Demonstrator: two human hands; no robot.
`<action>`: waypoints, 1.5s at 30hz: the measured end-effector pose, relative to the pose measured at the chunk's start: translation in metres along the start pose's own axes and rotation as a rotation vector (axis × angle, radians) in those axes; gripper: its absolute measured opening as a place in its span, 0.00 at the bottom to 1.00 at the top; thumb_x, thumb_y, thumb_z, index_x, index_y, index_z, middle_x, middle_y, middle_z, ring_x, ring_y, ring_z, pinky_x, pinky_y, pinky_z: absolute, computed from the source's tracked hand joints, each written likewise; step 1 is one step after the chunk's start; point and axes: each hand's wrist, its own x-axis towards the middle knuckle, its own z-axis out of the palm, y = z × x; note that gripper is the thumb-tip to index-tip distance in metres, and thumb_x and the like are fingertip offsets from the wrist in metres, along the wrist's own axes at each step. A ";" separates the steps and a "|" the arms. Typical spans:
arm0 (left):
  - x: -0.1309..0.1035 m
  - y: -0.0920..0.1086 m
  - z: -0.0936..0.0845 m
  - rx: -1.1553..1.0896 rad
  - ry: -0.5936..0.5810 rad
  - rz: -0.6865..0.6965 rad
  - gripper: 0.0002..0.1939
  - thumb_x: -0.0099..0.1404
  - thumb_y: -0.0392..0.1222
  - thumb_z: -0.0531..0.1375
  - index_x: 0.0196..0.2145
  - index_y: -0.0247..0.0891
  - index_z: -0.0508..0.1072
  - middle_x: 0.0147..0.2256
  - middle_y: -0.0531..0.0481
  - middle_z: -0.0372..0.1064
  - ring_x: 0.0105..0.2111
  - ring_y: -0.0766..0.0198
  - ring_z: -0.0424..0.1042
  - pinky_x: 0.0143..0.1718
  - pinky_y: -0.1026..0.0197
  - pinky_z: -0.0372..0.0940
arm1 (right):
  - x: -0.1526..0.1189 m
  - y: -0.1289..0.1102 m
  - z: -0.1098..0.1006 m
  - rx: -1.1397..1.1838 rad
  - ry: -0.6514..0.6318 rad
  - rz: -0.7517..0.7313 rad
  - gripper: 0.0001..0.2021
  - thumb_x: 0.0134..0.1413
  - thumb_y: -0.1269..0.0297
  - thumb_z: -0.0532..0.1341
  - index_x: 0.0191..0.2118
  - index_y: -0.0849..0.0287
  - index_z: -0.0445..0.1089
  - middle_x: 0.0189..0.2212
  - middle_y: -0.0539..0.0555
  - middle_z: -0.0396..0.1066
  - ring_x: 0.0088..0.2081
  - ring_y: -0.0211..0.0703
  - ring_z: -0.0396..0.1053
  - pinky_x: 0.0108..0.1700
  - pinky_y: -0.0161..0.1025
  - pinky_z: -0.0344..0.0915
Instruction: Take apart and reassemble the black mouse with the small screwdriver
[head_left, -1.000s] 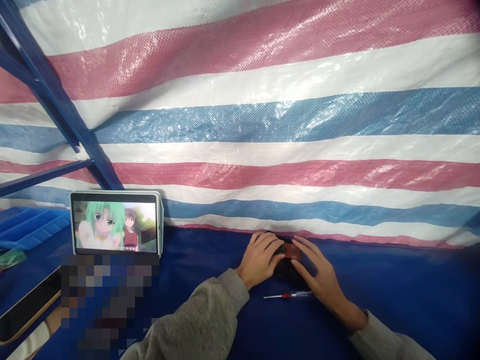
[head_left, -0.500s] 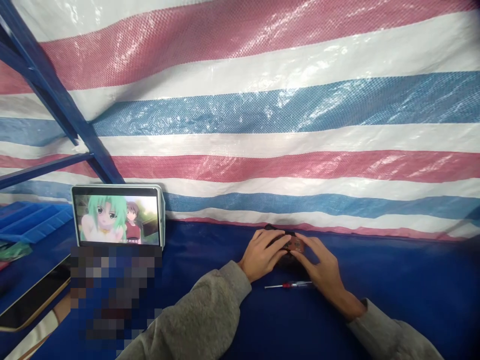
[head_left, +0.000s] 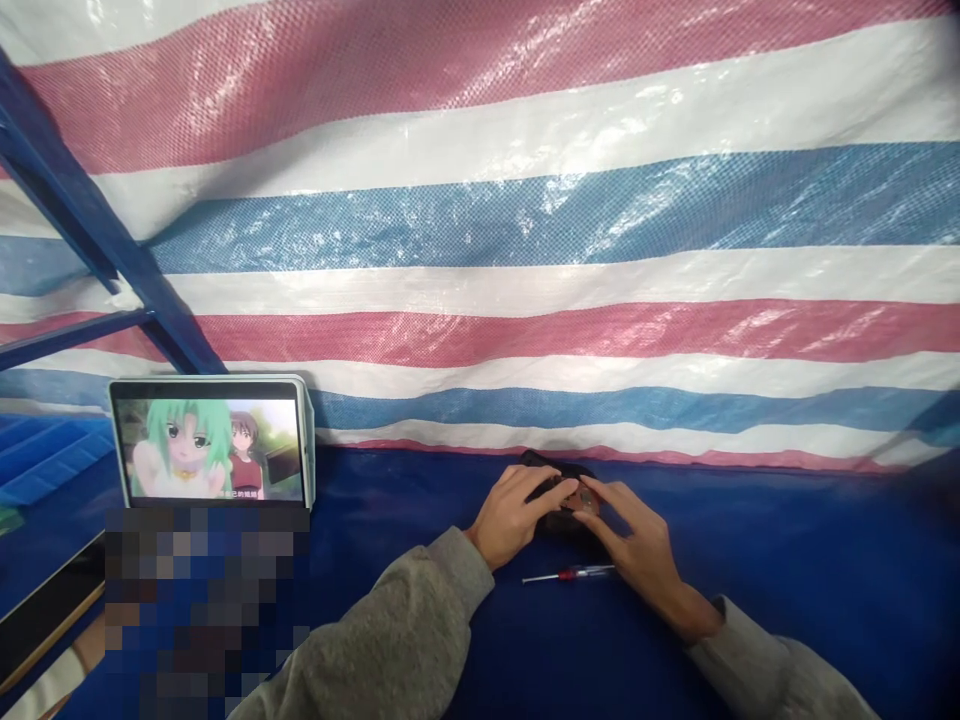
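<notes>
Between the fingertips of both hands is a small reddish-brown flat piece with dark markings (head_left: pixel 586 499), perhaps a circuit board. My left hand (head_left: pixel 517 512) pinches its left side from above, with the fingers covering part of it. My right hand (head_left: pixel 636 528) grips the right edge between thumb and fingers. A black object (head_left: pixel 559 462) lies under and behind the piece, mostly hidden by the hands, so its kind is unclear. Just in front of the hands, a small screwdriver (head_left: pixel 566 574) with a red and clear handle lies on the blue table surface (head_left: pixel 555 650).
A tablet (head_left: pixel 210 445) playing a cartoon stands at the left. Beyond it are a blue compartment tray (head_left: pixel 56 460) and a blue metal frame (head_left: pixel 112 230). At lower left, a phone (head_left: pixel 49 610) is near another person's sleeve (head_left: pixel 52 690). Striped plastic sheeting (head_left: pixel 562 330) hangs behind the table.
The view has shifted slightly, so the tablet and frame sit farther left. The reddish-brown piece appears tilted differently between my fingers, and both hands keep their hold.
</notes>
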 end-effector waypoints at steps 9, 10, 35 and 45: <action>0.000 0.002 -0.002 -0.019 -0.022 -0.029 0.20 0.73 0.34 0.47 0.61 0.44 0.60 0.51 0.43 0.67 0.52 0.59 0.67 0.49 0.54 0.65 | -0.001 0.001 0.000 0.010 0.002 -0.017 0.17 0.56 0.59 0.62 0.51 0.55 0.72 0.37 0.55 0.75 0.36 0.46 0.73 0.41 0.42 0.72; 0.000 0.002 -0.002 -0.016 -0.024 -0.040 0.20 0.73 0.35 0.48 0.60 0.43 0.60 0.51 0.43 0.67 0.51 0.58 0.67 0.49 0.54 0.65 | -0.001 0.002 0.001 0.009 0.002 -0.023 0.17 0.56 0.60 0.62 0.52 0.55 0.71 0.38 0.55 0.75 0.37 0.46 0.73 0.41 0.42 0.72; 0.000 -0.002 0.001 -0.046 0.059 -0.074 0.17 0.71 0.44 0.55 0.55 0.39 0.66 0.47 0.43 0.71 0.48 0.58 0.70 0.48 0.55 0.67 | 0.004 -0.003 -0.003 0.069 -0.171 0.080 0.17 0.63 0.59 0.53 0.23 0.56 0.62 0.19 0.46 0.64 0.21 0.35 0.63 0.27 0.33 0.60; 0.002 -0.001 0.001 -0.038 0.059 -0.012 0.16 0.71 0.43 0.55 0.53 0.35 0.66 0.43 0.44 0.74 0.49 0.57 0.70 0.47 0.55 0.66 | 0.005 -0.004 -0.004 0.125 -0.207 0.204 0.18 0.62 0.54 0.54 0.22 0.56 0.61 0.20 0.47 0.64 0.23 0.36 0.62 0.29 0.35 0.59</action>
